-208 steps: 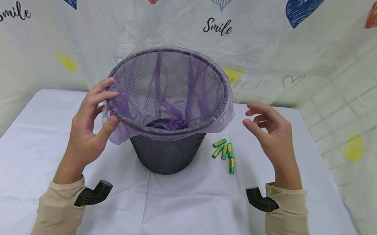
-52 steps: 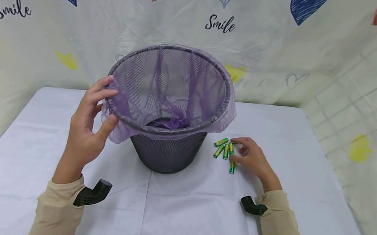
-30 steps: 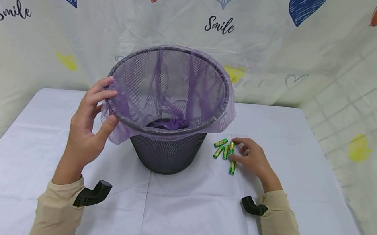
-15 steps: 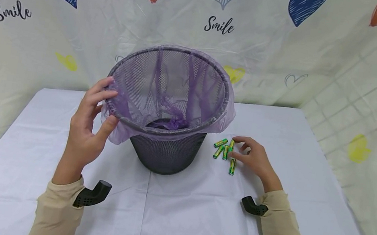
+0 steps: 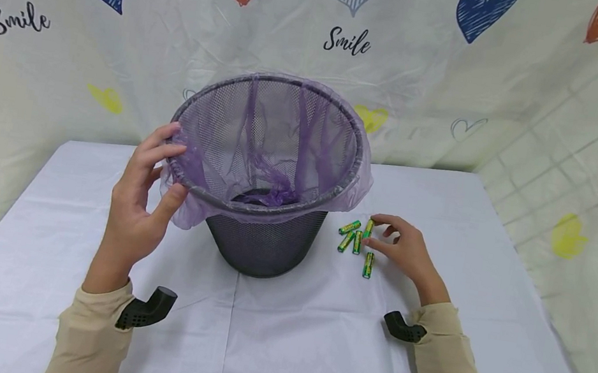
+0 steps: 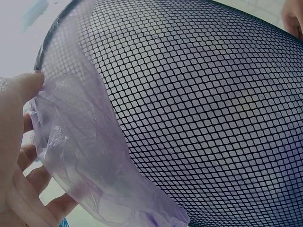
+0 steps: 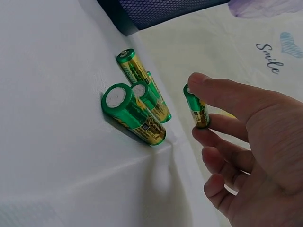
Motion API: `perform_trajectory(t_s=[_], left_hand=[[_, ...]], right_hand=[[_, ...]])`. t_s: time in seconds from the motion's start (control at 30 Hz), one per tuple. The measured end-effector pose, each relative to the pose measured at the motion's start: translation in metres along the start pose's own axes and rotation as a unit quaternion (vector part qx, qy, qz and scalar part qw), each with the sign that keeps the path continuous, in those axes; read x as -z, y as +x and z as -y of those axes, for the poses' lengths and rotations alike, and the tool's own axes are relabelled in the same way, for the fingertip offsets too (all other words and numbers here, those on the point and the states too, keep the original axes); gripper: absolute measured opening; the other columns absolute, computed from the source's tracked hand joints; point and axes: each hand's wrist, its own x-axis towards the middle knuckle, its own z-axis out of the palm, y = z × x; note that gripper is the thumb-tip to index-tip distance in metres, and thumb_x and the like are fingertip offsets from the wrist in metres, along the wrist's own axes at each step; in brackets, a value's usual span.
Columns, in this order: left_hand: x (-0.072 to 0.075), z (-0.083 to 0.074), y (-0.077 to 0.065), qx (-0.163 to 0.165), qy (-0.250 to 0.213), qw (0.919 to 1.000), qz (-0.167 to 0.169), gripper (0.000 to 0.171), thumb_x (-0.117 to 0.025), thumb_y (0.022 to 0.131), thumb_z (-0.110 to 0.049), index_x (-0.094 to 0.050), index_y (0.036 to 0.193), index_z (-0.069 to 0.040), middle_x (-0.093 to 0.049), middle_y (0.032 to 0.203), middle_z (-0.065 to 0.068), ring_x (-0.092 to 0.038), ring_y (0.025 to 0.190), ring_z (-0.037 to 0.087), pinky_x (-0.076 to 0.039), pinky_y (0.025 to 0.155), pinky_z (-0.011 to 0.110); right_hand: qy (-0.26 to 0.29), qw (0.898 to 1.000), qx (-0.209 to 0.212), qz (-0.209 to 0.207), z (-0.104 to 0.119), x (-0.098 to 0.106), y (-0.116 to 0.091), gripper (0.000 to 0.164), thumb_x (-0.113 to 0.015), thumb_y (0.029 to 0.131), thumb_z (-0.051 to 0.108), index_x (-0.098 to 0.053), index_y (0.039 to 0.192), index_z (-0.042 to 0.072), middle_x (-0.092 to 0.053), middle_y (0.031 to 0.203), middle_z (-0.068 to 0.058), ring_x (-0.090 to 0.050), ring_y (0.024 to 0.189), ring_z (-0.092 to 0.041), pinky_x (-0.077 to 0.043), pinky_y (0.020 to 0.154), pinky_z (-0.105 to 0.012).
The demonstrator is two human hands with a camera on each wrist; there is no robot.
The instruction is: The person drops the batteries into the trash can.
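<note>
My right hand [image 5: 403, 247] pinches a green and gold battery [image 7: 197, 109] end to end between thumb and fingers. In the right wrist view that battery is held up off the white cloth. Several like batteries [image 5: 357, 241] lie close by on the table, one of them [image 5: 368, 265] a little nearer to me. A black mesh wastebasket [image 5: 261, 248] stands to their left, lined with a thin purple bag [image 5: 327, 152] folded over its rim. My left hand [image 5: 142, 202] holds the basket's left rim through the bag, thumb outside at the front.
White cloth covers the table [image 5: 286, 352]. Behind it hangs a pale curtain [image 5: 407, 80] printed with hearts and the word Smile. Each sleeve carries a black wrist mount, the left one [image 5: 147, 309] and the right one [image 5: 403, 328].
My right hand came down from beside the basket to the batteries, took one by its ends and has just lifted it slightly. The left hand keeps its hold on the rim.
</note>
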Motion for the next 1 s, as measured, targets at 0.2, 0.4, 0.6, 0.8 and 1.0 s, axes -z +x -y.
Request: perform_trajectory(t_s=[0.2,0.4,0.6,0.8,1.0], left_hand=[[0.000,0.000,0.000,-0.001,0.000,1.0000,-0.001,0.041,-0.054,0.088,-0.013,-0.046,0.116,0.016,-0.040,0.137,0.025,-0.038,0.129,0.031,-0.042,0.087,0.021],[0.000,0.000,0.000,0.000,0.002,1.0000,0.001,0.042,-0.054,0.089,-0.015,-0.046,0.117,0.015,-0.039,0.138,0.024,-0.038,0.129,0.031,-0.042,0.089,0.021],[0.000,0.000,-0.001,0.003,0.003,1.0000,0.001,0.042,-0.054,0.089,-0.015,-0.046,0.117,0.015,-0.039,0.138,0.024,-0.038,0.129,0.031,-0.042,0.089,0.021],[0.000,0.000,-0.001,0.002,0.004,1.0000,0.001,0.043,-0.054,0.089,-0.016,-0.045,0.117,0.015,-0.039,0.138,0.024,-0.037,0.130,0.031,-0.041,0.090,0.021],[-0.001,0.000,0.000,0.002,0.003,1.0000,0.000,0.044,-0.055,0.089,-0.018,-0.045,0.117,0.015,-0.039,0.138,0.024,-0.037,0.130,0.031,-0.041,0.090,0.021]], right_hand=[[0.007,1.000,0.007,-0.015,0.006,0.004,-0.001,0.056,-0.072,0.074,0.041,-0.057,0.122,0.015,-0.061,0.116,-0.004,-0.049,0.090,-0.018,-0.039,0.074,-0.034],[0.011,0.999,0.009,-0.028,0.011,0.008,-0.002,0.054,-0.072,0.073,0.041,-0.059,0.120,0.017,-0.062,0.114,0.000,-0.049,0.089,-0.015,-0.038,0.072,-0.032],[0.021,0.999,0.009,-0.044,0.016,0.012,-0.003,0.051,-0.073,0.072,0.042,-0.061,0.116,0.020,-0.064,0.109,0.003,-0.048,0.085,-0.012,-0.040,0.072,-0.031],[0.025,0.998,0.021,-0.056,0.019,0.013,-0.003,0.048,-0.074,0.072,0.041,-0.062,0.114,0.022,-0.065,0.106,0.003,-0.048,0.083,-0.011,-0.041,0.071,-0.033],[0.031,0.996,0.028,-0.073,0.023,0.017,-0.003,0.047,-0.075,0.071,0.038,-0.063,0.114,0.022,-0.064,0.106,0.004,-0.050,0.083,-0.016,-0.040,0.070,-0.030]])
